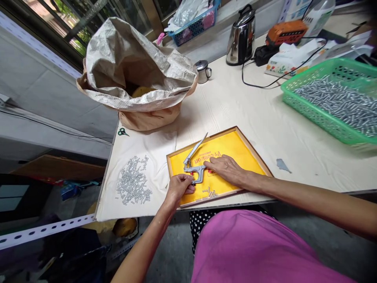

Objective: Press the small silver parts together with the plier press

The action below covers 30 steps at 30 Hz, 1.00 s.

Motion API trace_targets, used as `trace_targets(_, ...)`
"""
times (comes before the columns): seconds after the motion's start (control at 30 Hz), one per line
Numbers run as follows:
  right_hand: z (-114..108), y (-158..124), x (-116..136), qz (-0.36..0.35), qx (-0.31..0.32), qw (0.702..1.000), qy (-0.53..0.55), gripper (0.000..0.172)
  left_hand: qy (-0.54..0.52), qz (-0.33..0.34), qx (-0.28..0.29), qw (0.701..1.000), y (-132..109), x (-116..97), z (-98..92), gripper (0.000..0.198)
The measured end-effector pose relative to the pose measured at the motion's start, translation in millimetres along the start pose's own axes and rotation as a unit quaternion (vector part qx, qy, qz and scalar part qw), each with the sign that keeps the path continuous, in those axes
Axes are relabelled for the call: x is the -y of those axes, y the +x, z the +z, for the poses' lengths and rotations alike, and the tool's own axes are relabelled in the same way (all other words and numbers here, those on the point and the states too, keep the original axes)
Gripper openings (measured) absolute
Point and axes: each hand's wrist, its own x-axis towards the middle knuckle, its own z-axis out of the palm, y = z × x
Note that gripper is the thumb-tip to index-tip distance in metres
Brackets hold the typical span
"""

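Note:
Grey hand-press pliers (200, 173) with a raised lever and a small spring lie over a yellow-lined tray (253, 147). My right hand (225, 168) grips the right end of their body with its fingertips. At the lower jaw, my left hand (180, 186) has thumb and fingers pinched together; whatever they hold is hidden or too small to name. A few small metal pins (210, 192) lie near the tray's front edge. Left of the tray, a pile of similar metal pins (133, 182) rests on a white cloth (159, 151).
A large open woven sack (150, 118) stands behind the tray. At the right is a green basket (321, 120) full of metal pieces. Farther back are a lidded metal cup (202, 71), a kettle (241, 37) and a black cable (265, 86). Small scissors (123, 132) lie by the left edge.

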Motion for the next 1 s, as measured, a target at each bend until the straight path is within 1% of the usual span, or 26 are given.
trace_targets(0.1,2.4,0.4,1.4,0.007,-0.003,1.0,-0.013,0.019,0.019,-0.006,0.01,1.0,0.5,-2.8,-1.2,0.014)
trace_targets(0.2,-0.3,1.4,-1.0,0.008,-0.03,0.999,-0.032,0.018,0.021,-0.004,0.009,1.0,-0.3,-3.5,-1.2,0.017)
trace_targets(0.23,-2.6,2.4,-3.6,0.004,-0.044,0.998,-0.033,0.021,0.021,-0.003,0.008,1.0,-0.6,-3.2,-1.1,0.018)
trace_targets(0.27,-5.4,3.9,-7.3,-0.003,-0.058,0.998,-0.034,0.028,0.02,-0.002,0.008,1.0,-0.8,-2.9,-1.1,0.018)
trace_targets(0.33,-11.8,8.9,-17.0,-0.022,-0.084,0.996,-0.035,0.054,0.02,-0.002,0.006,1.0,-1.0,-2.4,-1.1,0.018)
trace_targets(0.4,-18.1,16.3,-27.9,-0.047,-0.095,0.994,-0.04,0.077,0.021,-0.005,0.005,1.0,-0.8,-2.5,-1.2,0.019)
trace_targets(0.43,-20.9,20.5,-32.7,-0.058,-0.092,0.993,-0.042,0.084,0.023,-0.007,0.005,1.0,-0.8,-2.8,-1.2,0.02)
trace_targets(0.5,-25.9,29.3,-39.6,-0.076,-0.079,0.993,-0.046,0.09,0.027,-0.01,0.005,1.0,-1.0,-3.6,-1.1,0.02)
trace_targets(0.57,-30.2,37.0,-42.3,-0.092,-0.067,0.992,-0.055,0.088,0.03,-0.012,0.002,0.999,-1.5,-4.3,-0.7,0.019)
trace_targets(0.67,-35.5,44.8,-40.8,-0.106,-0.047,0.99,-0.075,0.08,0.03,-0.01,-0.003,0.999,-2.1,-4.8,0.5,0.015)
trace_targets(0.8,-38.3,48.4,-36.3,-0.091,-0.014,0.99,-0.102,0.077,0.032,-0.014,-0.007,0.999,-2.1,-6.0,2.7,0.013)
trace_targets(0.87,-37.3,48.1,-35.5,-0.085,-0.01,0.991,-0.103,0.076,0.036,-0.017,-0.009,0.999,-1.8,-6.7,3.3,0.013)
trace_targets(1.0,-33.4,45.6,-37.5,-0.085,-0.025,0.992,-0.095,0.07,0.039,-0.016,-0.012,0.999,-1.1,-6.7,3.3,0.014)
